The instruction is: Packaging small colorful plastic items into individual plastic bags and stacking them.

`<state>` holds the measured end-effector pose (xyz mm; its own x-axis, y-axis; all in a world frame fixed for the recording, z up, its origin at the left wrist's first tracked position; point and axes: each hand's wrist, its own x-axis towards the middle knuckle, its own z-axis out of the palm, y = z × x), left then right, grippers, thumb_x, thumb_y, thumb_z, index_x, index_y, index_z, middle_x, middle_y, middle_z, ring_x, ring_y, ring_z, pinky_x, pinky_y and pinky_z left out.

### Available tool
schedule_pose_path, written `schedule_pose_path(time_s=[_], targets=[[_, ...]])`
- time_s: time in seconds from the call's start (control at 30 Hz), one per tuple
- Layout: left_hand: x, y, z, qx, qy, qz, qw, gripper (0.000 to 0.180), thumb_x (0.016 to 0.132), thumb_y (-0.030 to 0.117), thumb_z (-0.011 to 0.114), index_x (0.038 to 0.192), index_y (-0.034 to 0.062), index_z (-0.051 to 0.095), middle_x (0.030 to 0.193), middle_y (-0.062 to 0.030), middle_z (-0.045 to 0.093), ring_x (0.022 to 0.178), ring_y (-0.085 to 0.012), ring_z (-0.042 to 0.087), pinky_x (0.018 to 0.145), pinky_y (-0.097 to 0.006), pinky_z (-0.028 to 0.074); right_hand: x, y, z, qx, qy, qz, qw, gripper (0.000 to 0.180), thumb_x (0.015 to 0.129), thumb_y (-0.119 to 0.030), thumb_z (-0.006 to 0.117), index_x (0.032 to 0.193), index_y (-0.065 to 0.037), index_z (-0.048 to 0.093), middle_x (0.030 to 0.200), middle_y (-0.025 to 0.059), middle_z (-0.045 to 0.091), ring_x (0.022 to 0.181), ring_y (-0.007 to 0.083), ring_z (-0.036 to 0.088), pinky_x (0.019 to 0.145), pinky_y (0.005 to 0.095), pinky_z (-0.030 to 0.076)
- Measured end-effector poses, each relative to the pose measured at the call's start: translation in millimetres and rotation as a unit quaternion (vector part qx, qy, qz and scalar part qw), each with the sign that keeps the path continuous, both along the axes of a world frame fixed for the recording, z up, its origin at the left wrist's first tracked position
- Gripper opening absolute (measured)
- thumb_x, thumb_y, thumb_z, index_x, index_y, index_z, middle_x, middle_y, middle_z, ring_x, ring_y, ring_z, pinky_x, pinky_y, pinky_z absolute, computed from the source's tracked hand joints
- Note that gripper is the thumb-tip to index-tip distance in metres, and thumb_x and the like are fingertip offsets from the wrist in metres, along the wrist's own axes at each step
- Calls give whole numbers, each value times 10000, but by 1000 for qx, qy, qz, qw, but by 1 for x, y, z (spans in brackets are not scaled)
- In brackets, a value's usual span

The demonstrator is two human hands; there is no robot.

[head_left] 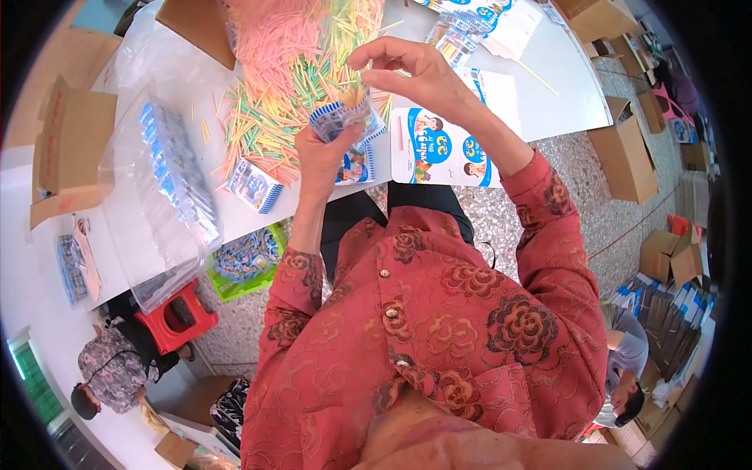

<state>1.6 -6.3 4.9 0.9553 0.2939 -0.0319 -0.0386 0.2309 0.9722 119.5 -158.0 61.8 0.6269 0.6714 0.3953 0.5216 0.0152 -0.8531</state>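
My left hand (319,159) grips a small clear packet (335,116) with blue-striped ends, above the table's near edge. Thin sticks seem to show inside its upper part. Just above the packet is my right hand (427,78), thumb and forefinger apart, with nothing plainly visible between them. Beyond both hands spreads a heap of thin pink, yellow and green sticks (274,110). Another small packet (254,186) lies left of my left hand, and one more (356,168) sits below it. Under my right forearm is a flat white-and-blue printed pouch (442,145).
A clear plastic bin (153,227) holding rows of blue packets stands at left. Below the table, a green crate (249,262) contains packets near a red stool (178,317). Cardboard boxes (624,149) stand at right. Two other people (113,364) are nearby.
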Motion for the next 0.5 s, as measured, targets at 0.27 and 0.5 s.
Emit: schedule_pose_path(time_s=[0.27,0.5], targets=[[2,3,-1,6,-13,-17,1000,167,742,24,695,901,3,647,831,-23,656,715,-65,590,657,-211,469,0,-5,-28,-35,160,79,983,177,864,-101,565,1025,-37,599,854,-29,591,806,38,535,744,199,437],[2,5,5,-45,-19,-21,999,94,829,88,616,835,-6,622,806,-77,656,714,-118,613,683,-265,490,7,-28,-13,84,118,-23,989,119,889,-104,531,991,-43,541,782,-32,567,723,23,499,648,185,403]])
